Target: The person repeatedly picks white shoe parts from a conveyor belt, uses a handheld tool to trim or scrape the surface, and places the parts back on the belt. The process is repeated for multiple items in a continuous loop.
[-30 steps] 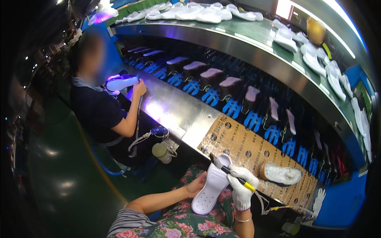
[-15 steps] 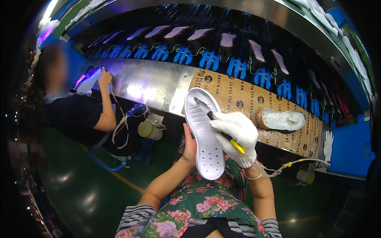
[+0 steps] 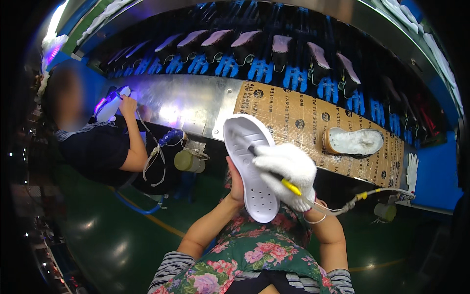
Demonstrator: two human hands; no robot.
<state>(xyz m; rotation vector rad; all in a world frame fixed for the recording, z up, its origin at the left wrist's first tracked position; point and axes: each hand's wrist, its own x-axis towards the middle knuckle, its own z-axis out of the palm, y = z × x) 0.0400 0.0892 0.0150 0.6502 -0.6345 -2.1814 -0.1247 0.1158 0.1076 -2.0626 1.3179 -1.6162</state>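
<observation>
Held sole and brush, viewed from above. We see a white moulded shoe sole (image 3: 247, 171) over the floral apron (image 3: 267, 257), on the near side of the bench (image 3: 205, 93), its hollow face turned up. Its long axis runs from the far left, where the cavity is ridged, to the near right, where small holes pierce it. The bare left hand (image 3: 237, 183) is closed on the left edge, about midway along, the sole hiding part of its grip. The gloved right hand (image 3: 288, 169) is closed pen-fashion on a slim brush (image 3: 252, 150) and covers part of the sole's right edge; a pale hose (image 3: 348, 206) leads right from it. We mark the chief relation: from the right grip the brush points far and left, aslant to the sole's long axis, its tip at the ridged far end, beyond the left hand. Blur keeps us from telling whether the bristles touch. Farther right, on the brown printed sheet (image 3: 289, 130) covering the bench, lies what we take for a shoe upper (image 3: 355, 142), whitish face up, its long axis roughly left to right; it stands apart from both hands, the right being nearer.
</observation>
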